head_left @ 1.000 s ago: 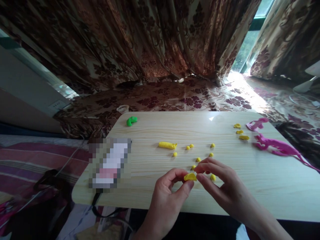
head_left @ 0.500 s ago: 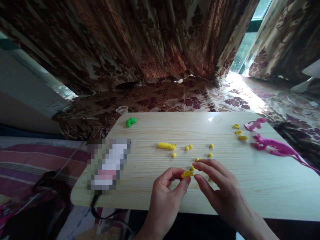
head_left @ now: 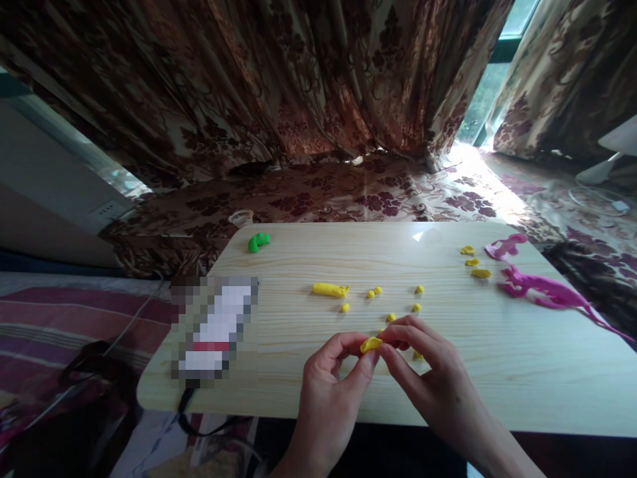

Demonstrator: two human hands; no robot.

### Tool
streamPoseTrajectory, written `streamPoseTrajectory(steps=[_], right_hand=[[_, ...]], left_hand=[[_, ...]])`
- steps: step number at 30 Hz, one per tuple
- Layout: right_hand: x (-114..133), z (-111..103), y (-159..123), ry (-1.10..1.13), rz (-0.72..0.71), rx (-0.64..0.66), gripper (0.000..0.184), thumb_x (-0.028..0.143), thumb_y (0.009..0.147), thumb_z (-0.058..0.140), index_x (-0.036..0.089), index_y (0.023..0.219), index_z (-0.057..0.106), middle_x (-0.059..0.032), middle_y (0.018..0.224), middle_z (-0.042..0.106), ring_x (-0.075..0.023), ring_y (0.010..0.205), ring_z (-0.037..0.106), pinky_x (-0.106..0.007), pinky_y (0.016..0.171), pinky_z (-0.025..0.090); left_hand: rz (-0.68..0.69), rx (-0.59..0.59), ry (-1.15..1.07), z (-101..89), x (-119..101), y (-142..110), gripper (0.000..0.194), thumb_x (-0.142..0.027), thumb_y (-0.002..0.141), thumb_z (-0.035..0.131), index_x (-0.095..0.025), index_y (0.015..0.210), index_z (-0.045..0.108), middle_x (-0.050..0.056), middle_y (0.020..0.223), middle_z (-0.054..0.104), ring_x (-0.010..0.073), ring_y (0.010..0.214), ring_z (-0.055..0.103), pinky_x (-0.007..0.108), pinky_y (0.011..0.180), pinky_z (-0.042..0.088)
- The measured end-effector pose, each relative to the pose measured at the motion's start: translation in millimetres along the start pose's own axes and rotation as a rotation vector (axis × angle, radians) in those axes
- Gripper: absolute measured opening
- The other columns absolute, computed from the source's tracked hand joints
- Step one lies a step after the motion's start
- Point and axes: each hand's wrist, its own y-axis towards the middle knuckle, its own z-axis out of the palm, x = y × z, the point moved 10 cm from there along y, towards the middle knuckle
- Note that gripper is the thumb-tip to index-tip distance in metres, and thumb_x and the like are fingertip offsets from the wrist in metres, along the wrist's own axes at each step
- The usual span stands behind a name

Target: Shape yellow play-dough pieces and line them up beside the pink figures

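A small curved piece of yellow modelling clay (head_left: 369, 344) is pinched between the thumb and forefinger of my left hand (head_left: 330, 380), just above the table near its front edge. The thumb and fingertips of my right hand (head_left: 430, 373) close on the right end of that same piece. Beyond my hands lie a yellow clay roll (head_left: 329, 289) and several little yellow balls, one yellow ball (head_left: 391, 318) close to my right fingertips. Another yellow lump (head_left: 418, 355) is partly hidden by my right hand.
The pale wooden table (head_left: 298, 265) carries a bent green clay piece (head_left: 259, 242) at the back left. To the right are flattened yellow pieces (head_left: 480, 273), light pink clay (head_left: 506, 246) and a magenta clay shape (head_left: 545, 292). A blurred-out object (head_left: 219, 332) lies on the left.
My right hand has moved left, and its fingertips have closed on the right end of the yellow clay piece. My left hand keeps its pinch.
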Motion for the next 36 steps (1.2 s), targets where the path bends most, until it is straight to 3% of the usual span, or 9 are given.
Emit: streamPoseTrajectory(steps=[10, 15, 22, 25, 27, 30, 36], right_hand=[[11.8, -6.2, -5.9, -0.185, -0.183, -0.113, 0.012, 0.008, 0.082, 0.058, 0.019, 0.086, 0.061, -0.0039, 0.083, 0.059, -0.0164, 0.077, 0.055, -0.030, 0.069, 0.046], [0.0, -11.7, -8.2, -0.154, -0.089, -0.085, 0.019, 0.013, 0.088, 0.053, 0.021, 0.102, 0.061, -0.0062, 0.099, 0.060, -0.0171, 0.089, 0.057, -0.029, 0.076, 0.048], [-0.4, -6.6, -5.9, -0.086, -0.034, -0.044, 0.008, 0.017, 0.086, 0.055, 0.019, 0.092, 0.060, -0.0056, 0.089, 0.057, -0.0168, 0.081, 0.056, -0.030, 0.069, 0.048], [6.6, -8.7, -4.3, -0.171, -0.090, -0.052, 0.022, 0.016, 0.084, 0.057, 0.020, 0.106, 0.059, -0.0074, 0.099, 0.056, -0.0191, 0.089, 0.055, -0.033, 0.075, 0.048], [11.5, -4.4, -2.9, -0.241, -0.142, 0.012, 0.031, 0.015, 0.084, 0.056, 0.024, 0.113, 0.058, -0.0078, 0.106, 0.054, -0.0207, 0.095, 0.053, -0.035, 0.078, 0.048], [14.6, 4.3, -1.2, -0.271, -0.182, 0.124, 0.029, 0.012, 0.086, 0.052, 0.028, 0.109, 0.061, -0.0061, 0.101, 0.055, -0.0205, 0.092, 0.053, -0.035, 0.075, 0.048], [17.9, 4.4, 1.6, -0.303, -0.202, 0.149, 0.027, 0.014, 0.086, 0.052, 0.026, 0.109, 0.061, -0.0062, 0.096, 0.058, -0.0205, 0.089, 0.053, -0.035, 0.074, 0.048]], left_hand=[[0.017, -0.014, 0.053, -0.3, -1.7, -3.0, 0.020, -0.026, 0.078, 0.065, -0.019, 0.097, 0.071, 0.003, 0.093, 0.073, 0.0193, 0.088, 0.066, 0.026, 0.083, 0.049], [-0.053, -0.047, -0.009, -6.2, 7.6, -0.9, 0.019, -0.029, 0.076, 0.068, -0.018, 0.092, 0.072, 0.003, 0.081, 0.073, 0.0187, 0.083, 0.066, 0.024, 0.076, 0.051], [-0.073, -0.009, -0.062, 0.6, 9.5, -0.9, 0.022, -0.028, 0.078, 0.066, -0.018, 0.096, 0.070, 0.004, 0.088, 0.073, 0.0180, 0.083, 0.065, 0.026, 0.078, 0.050], [-0.004, -0.004, 0.038, 1.3, -0.2, -0.3, 0.016, -0.025, 0.079, 0.065, -0.019, 0.092, 0.070, 0.003, 0.086, 0.072, 0.0179, 0.083, 0.064, 0.026, 0.080, 0.049], [0.072, 0.005, 0.122, 2.5, -10.3, -0.8, 0.012, -0.021, 0.079, 0.064, -0.019, 0.089, 0.070, 0.001, 0.083, 0.070, 0.0168, 0.082, 0.064, 0.025, 0.080, 0.047], [0.140, 0.028, 0.183, 5.3, -19.5, -2.9, 0.014, -0.016, 0.079, 0.061, -0.021, 0.091, 0.068, -0.001, 0.083, 0.069, 0.0155, 0.081, 0.062, 0.024, 0.080, 0.046], [0.229, -0.001, 0.264, 1.8, -25.6, -5.6, 0.009, -0.015, 0.081, 0.058, -0.020, 0.085, 0.065, -0.001, 0.081, 0.065, 0.0152, 0.080, 0.061, 0.025, 0.078, 0.046]])
